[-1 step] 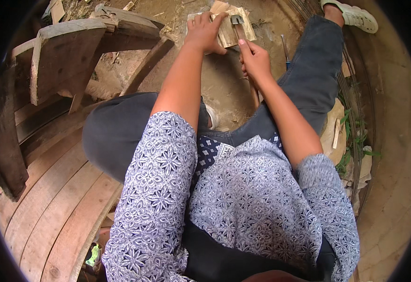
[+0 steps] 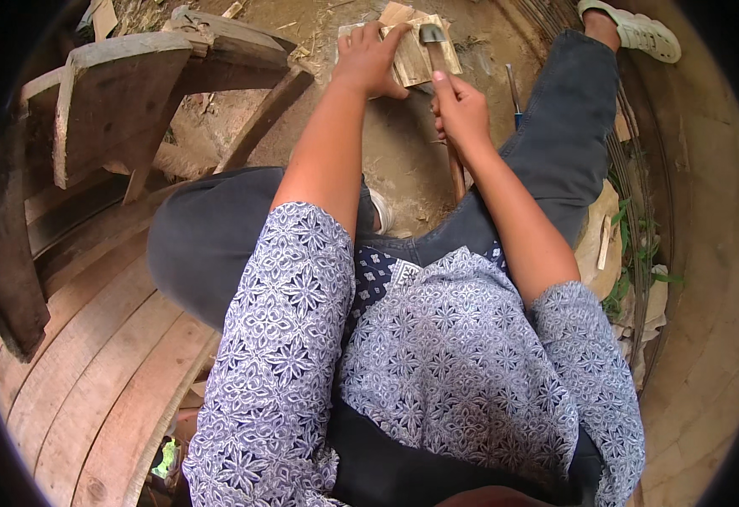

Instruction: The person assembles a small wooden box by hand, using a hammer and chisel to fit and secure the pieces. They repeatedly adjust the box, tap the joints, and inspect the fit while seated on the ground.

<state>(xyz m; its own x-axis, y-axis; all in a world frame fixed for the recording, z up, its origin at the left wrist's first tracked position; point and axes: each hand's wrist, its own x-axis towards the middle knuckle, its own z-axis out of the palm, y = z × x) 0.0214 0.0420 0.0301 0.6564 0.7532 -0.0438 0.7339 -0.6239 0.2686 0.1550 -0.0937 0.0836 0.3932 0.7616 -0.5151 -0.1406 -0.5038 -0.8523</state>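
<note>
At the bottom of the frame you are wearing a blue-and-white patterned short-sleeved shirt (image 2: pixel 437 372), and your dark grey trousers (image 2: pixel 217 245) are spreading out from the middle, one knee bending toward the left and the other leg stretching up toward the upper right. Along the lower left, curved pale wooden planks (image 2: pixel 73 380) are lying side by side under you. At the right edge, scraps of pale wood and some green weeds (image 2: pixel 631 262) are sitting beside your thigh.

Both forearms are reaching up toward the top centre. Your right hand (image 2: pixel 462 110) is clenching around the brown wooden handle of a hammer (image 2: pixel 437 59), thumb pressing along the shaft; the dark metal head is resting on or just above the wood, and I cannot tell which. Your left hand (image 2: pixel 369 59) is lying flat with fingers spread, pressing down on a small stack of pale flat wooden pieces (image 2: pixel 411 55), which is sitting on the bare dirt ground (image 2: pixel 403 160) at the top centre.

A thin blue-handled tool (image 2: pixel 515 97) is lying on the dirt just right of your right hand. In the upper left, weathered grey boards (image 2: pixel 107 93) are leaning together. At the upper right corner, your foot is wearing a white sandal (image 2: pixel 640 29).
</note>
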